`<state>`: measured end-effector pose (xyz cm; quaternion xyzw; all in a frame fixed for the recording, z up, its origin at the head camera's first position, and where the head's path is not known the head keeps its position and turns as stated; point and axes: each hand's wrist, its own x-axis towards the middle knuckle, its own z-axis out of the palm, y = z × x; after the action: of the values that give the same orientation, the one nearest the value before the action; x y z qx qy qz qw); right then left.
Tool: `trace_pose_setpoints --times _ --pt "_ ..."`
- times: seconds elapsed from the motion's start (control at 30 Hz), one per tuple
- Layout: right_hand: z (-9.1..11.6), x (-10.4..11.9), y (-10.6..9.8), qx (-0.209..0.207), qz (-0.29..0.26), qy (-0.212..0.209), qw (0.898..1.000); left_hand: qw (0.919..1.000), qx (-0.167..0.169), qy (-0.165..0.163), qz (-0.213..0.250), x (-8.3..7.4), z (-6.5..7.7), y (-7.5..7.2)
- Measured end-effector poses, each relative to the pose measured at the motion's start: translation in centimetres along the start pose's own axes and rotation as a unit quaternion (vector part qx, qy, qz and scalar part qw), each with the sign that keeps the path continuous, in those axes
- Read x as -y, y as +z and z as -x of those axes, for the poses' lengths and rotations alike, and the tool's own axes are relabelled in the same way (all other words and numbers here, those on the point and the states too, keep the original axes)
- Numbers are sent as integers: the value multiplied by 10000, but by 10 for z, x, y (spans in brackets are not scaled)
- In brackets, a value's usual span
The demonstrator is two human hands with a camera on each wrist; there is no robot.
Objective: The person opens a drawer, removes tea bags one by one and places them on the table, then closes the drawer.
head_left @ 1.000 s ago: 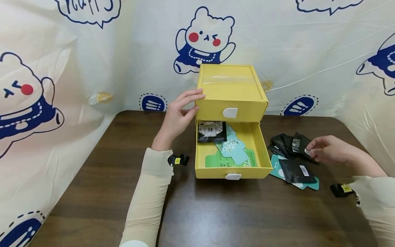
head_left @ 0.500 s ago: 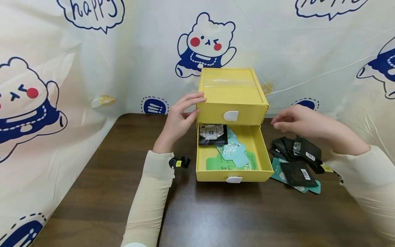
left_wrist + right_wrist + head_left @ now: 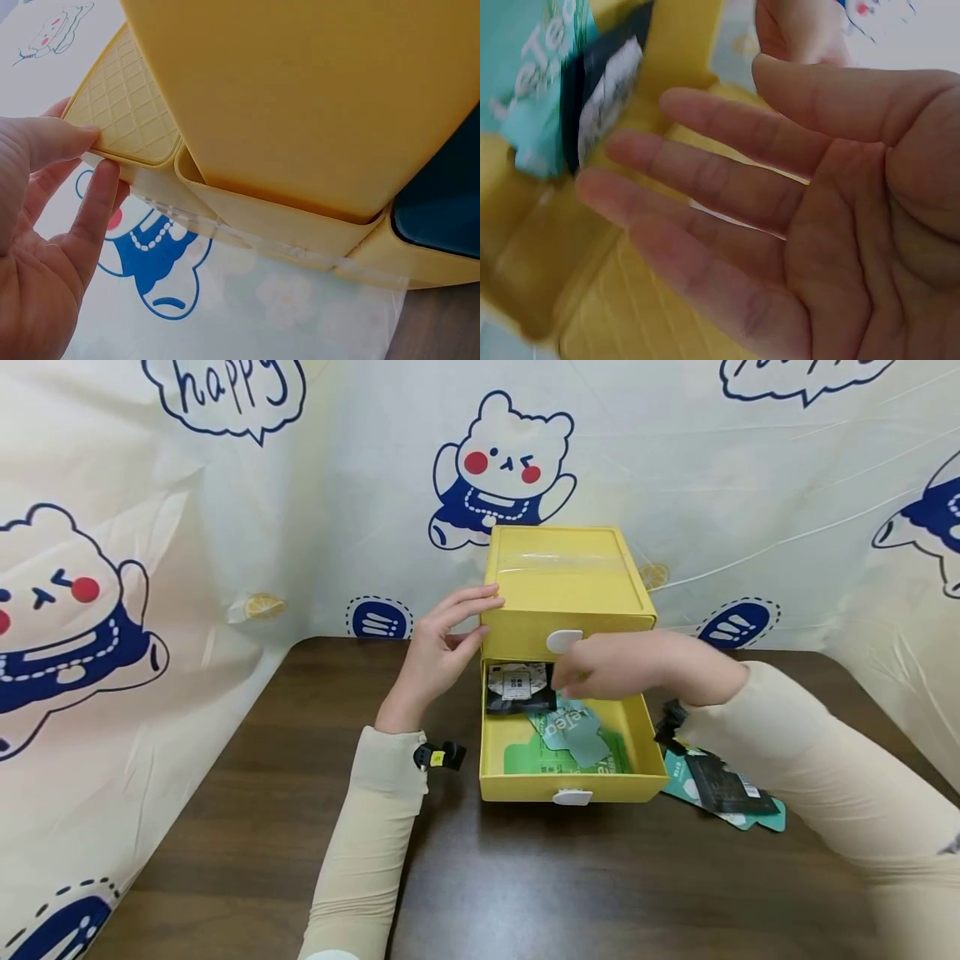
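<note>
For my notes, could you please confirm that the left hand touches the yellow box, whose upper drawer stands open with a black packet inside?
Not quite: the head view shows the lower drawer open and the upper drawer shut. The left hand touches the yellow box, and the black packet lies in the open drawer.

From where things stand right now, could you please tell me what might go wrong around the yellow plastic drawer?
The right hand, over the open yellow plastic drawer, might nudge the black rectangular packet with a pale label out of place.

The cream fabric sleeve could brush the flat black packet with a barcode, sliding it off the teal card.

With the left hand touching just one corner, the unit could shift if bumped.
</note>
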<state>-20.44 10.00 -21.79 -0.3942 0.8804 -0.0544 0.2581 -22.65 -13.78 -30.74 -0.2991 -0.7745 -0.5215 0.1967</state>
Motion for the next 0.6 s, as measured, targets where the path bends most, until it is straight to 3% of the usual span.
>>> trace_pose_setpoints --times 0.2,0.4,0.6 --pt "-33 14 8 906 369 602 9934 9999 43 -21 107 1 1 3" --pt "-52 19 12 1313 544 1109 9836 9999 79 -3 138 0 0 3" --pt "-73 14 17 1546 179 1537 9758 9999 9 -26 109 0 0 0"
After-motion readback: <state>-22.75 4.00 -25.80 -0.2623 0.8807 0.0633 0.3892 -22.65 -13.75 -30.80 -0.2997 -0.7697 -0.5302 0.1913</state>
